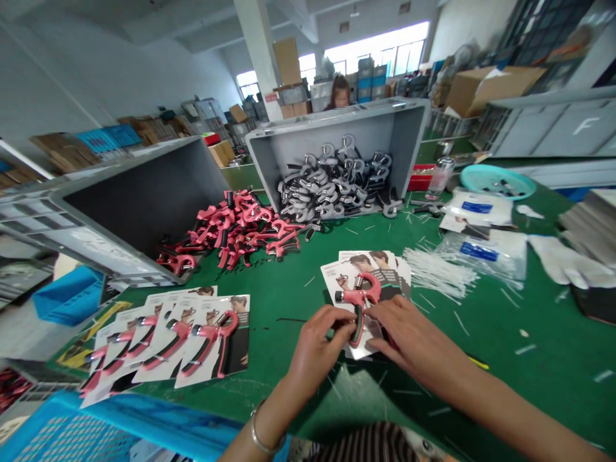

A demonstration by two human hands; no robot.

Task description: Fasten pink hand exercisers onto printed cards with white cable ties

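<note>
A pink and black hand grip strengthener (369, 280) lies on the top printed card (332, 274) of a fanned stack in front of me. My left hand (315, 346) is closed, its thumb and fingertips pinching the black-padded handle from the left. From the right, my right hand (407, 330) has its fingers curled round the other handle, which they mostly hide. Whether a tie is between the fingertips, I cannot tell. Further left, several cards each with a pink hand grip strengthener (206, 343) lie overlapped on the green table (283, 385).
Behind lie a pile of pink hand grip strengtheners (235, 224) and a tipped grey crate (411, 147) of grey ones. Thin white plastic ties (440, 273) are heaped at right, near plastic bags (505, 256) and a turquoise tray (498, 173). A blue basket (62, 427) stands at front left.
</note>
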